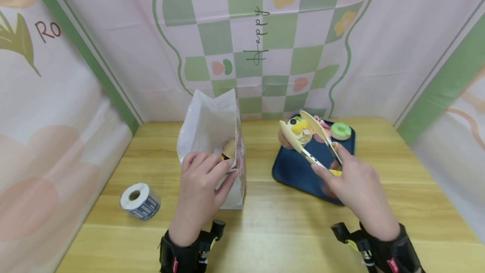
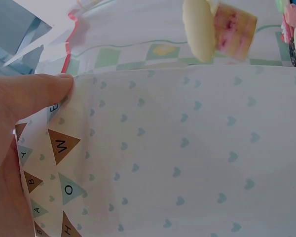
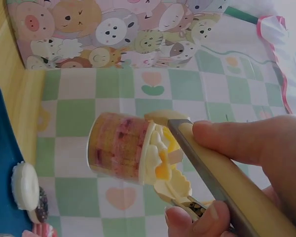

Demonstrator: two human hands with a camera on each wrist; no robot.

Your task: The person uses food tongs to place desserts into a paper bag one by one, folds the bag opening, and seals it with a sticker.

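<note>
Down in the paper bag [image 1: 206, 125], a brown item [image 1: 229, 149] peeks out, its lower part lost behind the left hand [image 1: 204, 184]; no calling what it is! Over on the blue tray [image 1: 303, 172], the right hand [image 1: 358, 182] masks part of a yellow piece [image 1: 335, 172]. Label roll [image 1: 140, 201]: print too small to read. Left wrist view: the tongs [image 2: 198, 32] are cut off by the top edge.

From the bag [image 1: 208, 123], I have a gap at three o'clock before the tray [image 1: 303, 174]; a sticker roll [image 1: 142, 205] blocks eight, the backdrop [image 1: 246, 35] twelve.
</note>
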